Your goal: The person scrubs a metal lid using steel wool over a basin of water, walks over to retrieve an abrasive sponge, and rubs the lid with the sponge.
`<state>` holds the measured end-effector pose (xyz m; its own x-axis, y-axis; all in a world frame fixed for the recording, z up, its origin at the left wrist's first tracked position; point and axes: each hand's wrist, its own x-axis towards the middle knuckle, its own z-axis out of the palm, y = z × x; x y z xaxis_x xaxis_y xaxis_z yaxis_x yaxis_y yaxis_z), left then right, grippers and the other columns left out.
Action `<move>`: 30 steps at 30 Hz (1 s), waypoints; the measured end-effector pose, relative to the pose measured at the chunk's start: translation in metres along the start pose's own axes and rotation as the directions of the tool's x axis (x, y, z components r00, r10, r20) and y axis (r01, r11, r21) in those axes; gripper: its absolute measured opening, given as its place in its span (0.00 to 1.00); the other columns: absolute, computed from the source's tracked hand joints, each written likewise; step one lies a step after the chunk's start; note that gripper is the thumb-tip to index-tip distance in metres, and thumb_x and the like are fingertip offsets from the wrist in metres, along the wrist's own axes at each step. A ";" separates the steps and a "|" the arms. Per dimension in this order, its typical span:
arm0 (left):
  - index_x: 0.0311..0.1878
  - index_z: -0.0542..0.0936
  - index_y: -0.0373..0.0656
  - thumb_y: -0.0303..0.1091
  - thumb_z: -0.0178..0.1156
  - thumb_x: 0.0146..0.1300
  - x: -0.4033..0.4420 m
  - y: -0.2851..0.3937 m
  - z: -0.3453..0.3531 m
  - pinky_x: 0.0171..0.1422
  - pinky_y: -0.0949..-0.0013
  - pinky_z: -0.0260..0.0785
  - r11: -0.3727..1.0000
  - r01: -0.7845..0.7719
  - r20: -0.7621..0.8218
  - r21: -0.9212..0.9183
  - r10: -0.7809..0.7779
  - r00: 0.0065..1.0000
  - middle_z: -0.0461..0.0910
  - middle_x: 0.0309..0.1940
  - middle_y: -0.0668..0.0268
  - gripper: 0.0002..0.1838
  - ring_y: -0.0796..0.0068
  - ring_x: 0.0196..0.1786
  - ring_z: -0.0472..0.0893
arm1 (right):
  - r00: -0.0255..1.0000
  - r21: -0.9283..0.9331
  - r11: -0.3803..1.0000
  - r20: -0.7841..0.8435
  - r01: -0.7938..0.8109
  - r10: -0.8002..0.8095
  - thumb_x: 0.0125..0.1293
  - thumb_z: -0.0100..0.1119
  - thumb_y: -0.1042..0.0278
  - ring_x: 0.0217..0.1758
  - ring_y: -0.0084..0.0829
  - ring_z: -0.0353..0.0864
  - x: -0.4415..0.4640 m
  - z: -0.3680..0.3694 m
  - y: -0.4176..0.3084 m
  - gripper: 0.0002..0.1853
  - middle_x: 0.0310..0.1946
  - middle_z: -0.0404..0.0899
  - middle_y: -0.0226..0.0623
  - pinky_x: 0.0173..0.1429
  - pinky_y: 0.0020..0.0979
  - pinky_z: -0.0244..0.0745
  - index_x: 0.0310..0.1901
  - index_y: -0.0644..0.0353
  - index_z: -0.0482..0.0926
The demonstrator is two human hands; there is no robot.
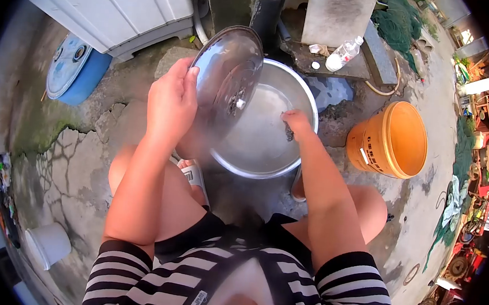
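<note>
My left hand (pixel 173 99) grips a dark, shiny metal lid (pixel 218 88) by its rim. The lid is tilted up on edge over the left side of a large silver basin (pixel 263 168). A small white spot shows near the lid's middle. My right hand (pixel 297 124) is over the right part of the basin, its fingers closed on a dark, scrubby clump (pixel 289 133) that looks like steel wool. Cloudy greyish water (pixel 256 145) seems to lie in the basin. The lid hides the basin's left wall.
An orange bucket (pixel 387 140) stands to the right. Behind the basin, a plastic bottle (pixel 344 54) leans on a low ledge beside a grey slab (pixel 379 54). A blue barrel (pixel 77 70) and a white bucket (pixel 48 245) are at left. The concrete floor (pixel 79 163) is cracked.
</note>
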<state>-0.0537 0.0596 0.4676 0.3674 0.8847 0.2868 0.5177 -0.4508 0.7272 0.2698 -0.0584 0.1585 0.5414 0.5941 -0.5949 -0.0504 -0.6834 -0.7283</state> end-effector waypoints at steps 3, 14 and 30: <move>0.58 0.85 0.40 0.37 0.56 0.81 0.003 0.000 -0.006 0.40 0.55 0.73 0.999 0.053 0.010 0.006 -0.053 0.999 0.81 0.26 0.50 0.14 0.53 0.30 0.82 | 0.952 -0.597 0.765 -0.009 0.241 -0.307 0.59 0.75 0.67 0.45 0.46 0.89 0.043 0.038 0.097 0.12 0.40 0.89 0.47 0.53 0.42 0.83 0.43 0.60 0.86; 0.60 0.84 0.40 0.37 0.56 0.80 0.016 -0.013 0.009 0.49 0.56 0.77 0.961 0.256 0.087 0.102 -0.265 0.960 0.86 0.35 0.47 0.16 0.51 0.39 0.86 | 0.887 -0.224 0.968 -0.463 -0.109 -0.008 0.69 0.66 0.73 0.57 0.51 0.83 0.016 0.081 0.129 0.17 0.58 0.81 0.52 0.59 0.47 0.81 0.58 0.62 0.77; 0.59 0.84 0.33 0.37 0.56 0.78 0.013 -0.054 0.026 0.53 0.50 0.77 0.993 0.117 0.209 -0.003 -0.113 0.971 0.86 0.38 0.40 0.18 0.41 0.46 0.87 | 0.453 -0.190 0.428 0.112 0.884 -0.885 0.67 0.68 0.75 0.54 0.51 0.84 -0.127 0.084 -0.245 0.10 0.50 0.83 0.47 0.60 0.44 0.80 0.49 0.55 0.85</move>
<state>-0.0569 0.0922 0.4161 0.4598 0.8856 0.0657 0.5549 -0.3443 0.7574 0.1427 0.0689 0.3839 0.1956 0.9210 0.3368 0.6160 0.1519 -0.7730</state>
